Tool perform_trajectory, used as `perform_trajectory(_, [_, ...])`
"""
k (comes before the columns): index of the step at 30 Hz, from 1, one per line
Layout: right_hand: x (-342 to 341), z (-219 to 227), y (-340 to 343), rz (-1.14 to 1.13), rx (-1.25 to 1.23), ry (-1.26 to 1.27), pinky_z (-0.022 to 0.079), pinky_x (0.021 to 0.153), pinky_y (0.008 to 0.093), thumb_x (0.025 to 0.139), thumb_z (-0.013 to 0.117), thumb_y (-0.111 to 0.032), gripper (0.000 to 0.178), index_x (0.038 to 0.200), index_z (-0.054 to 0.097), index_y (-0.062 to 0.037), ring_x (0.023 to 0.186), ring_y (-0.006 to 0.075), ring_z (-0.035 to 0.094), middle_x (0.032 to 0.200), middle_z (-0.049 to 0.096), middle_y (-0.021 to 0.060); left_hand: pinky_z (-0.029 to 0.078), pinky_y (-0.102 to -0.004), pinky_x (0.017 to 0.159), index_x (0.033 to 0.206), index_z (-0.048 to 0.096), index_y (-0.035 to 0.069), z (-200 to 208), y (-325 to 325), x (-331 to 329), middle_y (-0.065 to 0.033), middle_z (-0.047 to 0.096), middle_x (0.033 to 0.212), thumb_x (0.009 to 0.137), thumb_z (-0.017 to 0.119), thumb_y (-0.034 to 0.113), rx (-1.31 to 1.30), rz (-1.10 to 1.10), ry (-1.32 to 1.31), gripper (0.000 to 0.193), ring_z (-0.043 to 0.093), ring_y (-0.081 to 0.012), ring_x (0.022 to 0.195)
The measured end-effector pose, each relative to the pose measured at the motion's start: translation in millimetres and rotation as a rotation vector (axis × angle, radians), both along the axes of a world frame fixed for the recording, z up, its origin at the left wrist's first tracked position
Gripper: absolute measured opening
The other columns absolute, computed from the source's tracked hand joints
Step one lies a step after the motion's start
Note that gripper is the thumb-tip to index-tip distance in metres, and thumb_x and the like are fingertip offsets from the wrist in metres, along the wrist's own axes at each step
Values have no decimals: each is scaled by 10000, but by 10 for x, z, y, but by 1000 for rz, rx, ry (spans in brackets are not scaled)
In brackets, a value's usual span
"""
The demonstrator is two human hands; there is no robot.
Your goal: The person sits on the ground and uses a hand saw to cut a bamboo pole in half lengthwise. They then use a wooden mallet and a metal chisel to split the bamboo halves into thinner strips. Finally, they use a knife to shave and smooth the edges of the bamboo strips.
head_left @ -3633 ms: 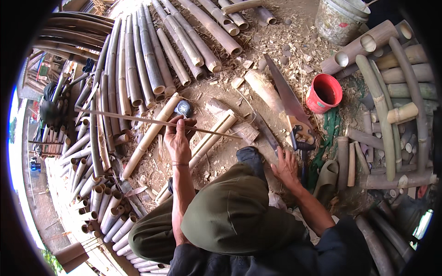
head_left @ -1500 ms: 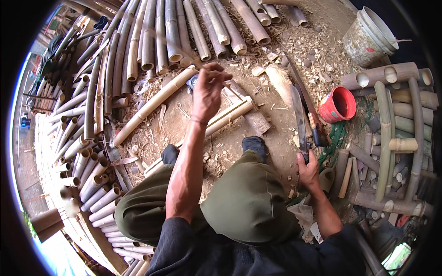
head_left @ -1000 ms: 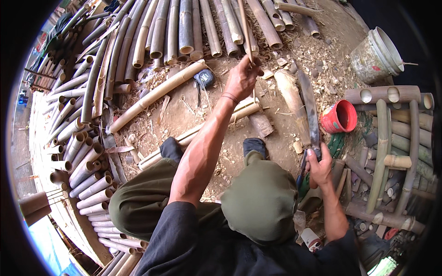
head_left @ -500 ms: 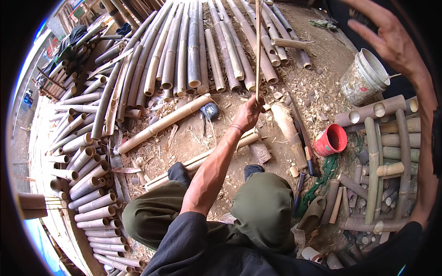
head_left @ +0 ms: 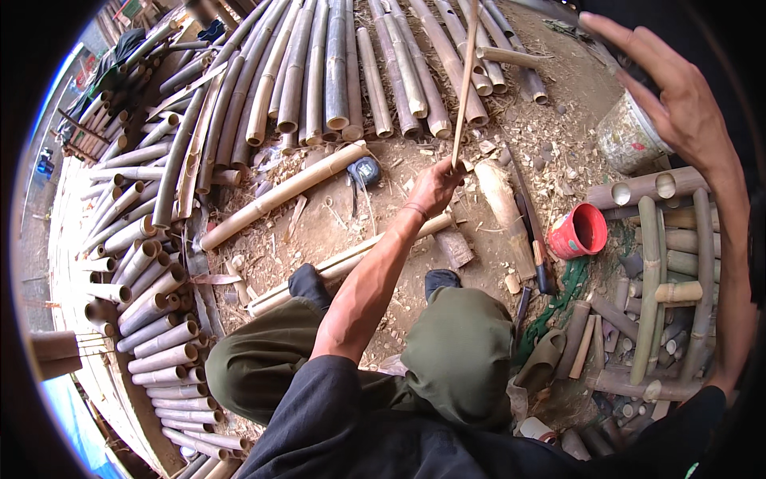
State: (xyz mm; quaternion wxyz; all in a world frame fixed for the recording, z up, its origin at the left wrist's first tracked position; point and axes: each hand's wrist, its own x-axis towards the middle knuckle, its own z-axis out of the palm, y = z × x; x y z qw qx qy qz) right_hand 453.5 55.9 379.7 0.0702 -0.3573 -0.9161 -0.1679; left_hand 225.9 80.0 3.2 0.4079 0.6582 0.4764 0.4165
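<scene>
My left hand [head_left: 435, 188] is closed round the lower end of a thin bamboo strip [head_left: 466, 84], which rises away from me past the top edge of the view. Raised at the upper right, my right hand [head_left: 677, 100] has its fingers stretched out and holds nothing. Behind it, partly covered, stands a stained white bucket [head_left: 626, 137]. Below my left hand lie a split bamboo length [head_left: 343, 275] and a short wooden block [head_left: 454, 246]. A thick pale bamboo piece [head_left: 504, 209] and a long blade with a dark handle [head_left: 542, 267] rest to the right of that hand.
Many bamboo poles [head_left: 337, 68] lie side by side ahead, with more stacked at the left [head_left: 163, 339]. A tape measure [head_left: 365, 171] sits beside a cut pole [head_left: 279, 198]. At the right are a red bucket [head_left: 568, 239] and a bamboo frame [head_left: 648, 291]. Wood chips cover the ground.
The bamboo strip's upper end has swung to the right in my left hand. My right hand has come lower and now hides part of the white bucket. The whole view has shifted slightly.
</scene>
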Motion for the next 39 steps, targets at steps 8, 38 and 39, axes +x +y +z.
perform_trajectory(8, [-120, -234, -123, -385, -160, -81, 472, 957, 376, 898, 608, -72, 551, 1427, 462, -120, 1041, 345, 609, 1249, 594, 148, 539, -317, 732, 1015, 629, 62, -145, 7, -192, -84, 722, 867, 976, 583, 210, -22, 20, 32, 160, 707, -164, 855])
perform_trajectory(38, [2066, -4834, -1343, -1091, -576, 493, 396, 1002, 483, 711, 670, -57, 874, 1493, 279, -75, 1122, 405, 523, 1212, 555, 238, 395, -544, 1056, 1213, 573, 87, -1425, -930, -1474, -91, 595, 1236, 795, 716, 297, -526, 1158, -1381, 489, 550, -317, 1156])
perform_trajectory(39, [2189, -4858, -1331, -990, -565, 533, 418, 974, 481, 714, 658, -46, 874, 1498, 272, -78, 1078, 415, 545, 1155, 576, 252, 397, -542, 1050, 1202, 578, 93, -1121, -766, -1481, -92, 603, 1211, 782, 726, 295, -408, 1108, -1365, 489, 552, -306, 1148])
